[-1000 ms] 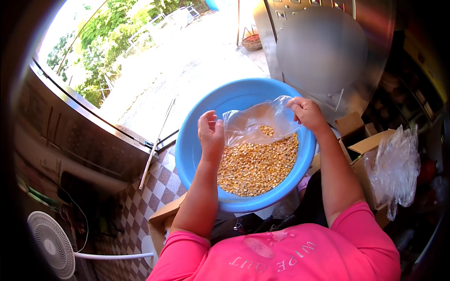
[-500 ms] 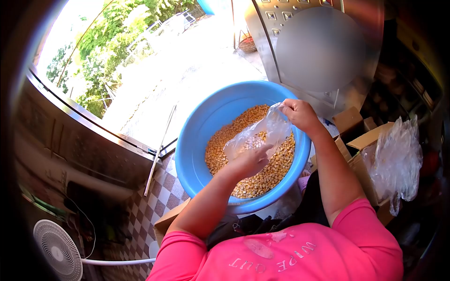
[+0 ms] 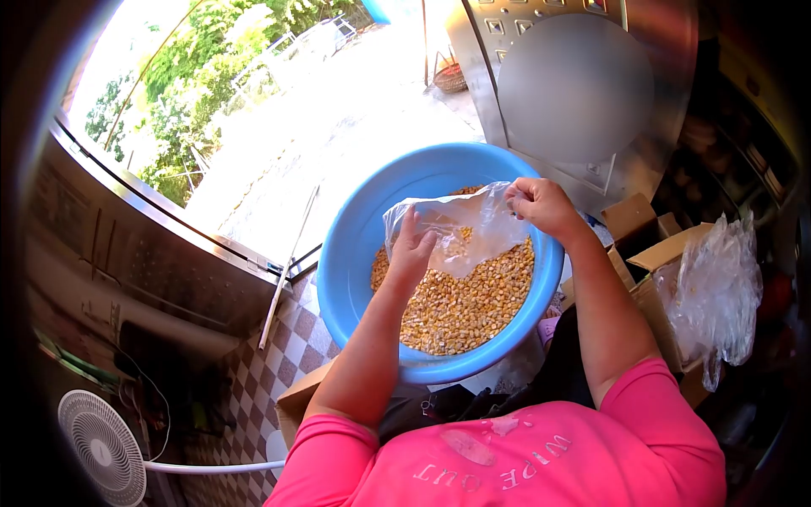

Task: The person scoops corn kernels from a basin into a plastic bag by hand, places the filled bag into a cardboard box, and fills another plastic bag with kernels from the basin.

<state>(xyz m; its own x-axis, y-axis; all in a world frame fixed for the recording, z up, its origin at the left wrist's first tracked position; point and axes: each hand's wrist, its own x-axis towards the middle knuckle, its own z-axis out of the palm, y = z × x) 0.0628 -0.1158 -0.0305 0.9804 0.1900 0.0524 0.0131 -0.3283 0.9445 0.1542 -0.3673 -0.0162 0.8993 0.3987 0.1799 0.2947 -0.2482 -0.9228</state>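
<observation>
Head view: our right hand (image 3: pixel 539 205) is pinching one bag (image 3: pixel 497 226), left hand (image 3: pixel 410 253), fingers apart, over one basin (image 3: pixel 345 245) holding corn (image 3: pixel 465 308).

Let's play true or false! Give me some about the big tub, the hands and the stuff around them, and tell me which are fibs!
1. The big tub is blue. True.
2. The tub is full of apples. False: it holds yellow corn.
3. The right hand is holding a clear bag. True.
4. The left hand is squeezed into a fist. False: it is open.
5. The pink shirt has letters on it. True.
6. The white fan is at the top of the picture. False: it is at the bottom left.
</observation>
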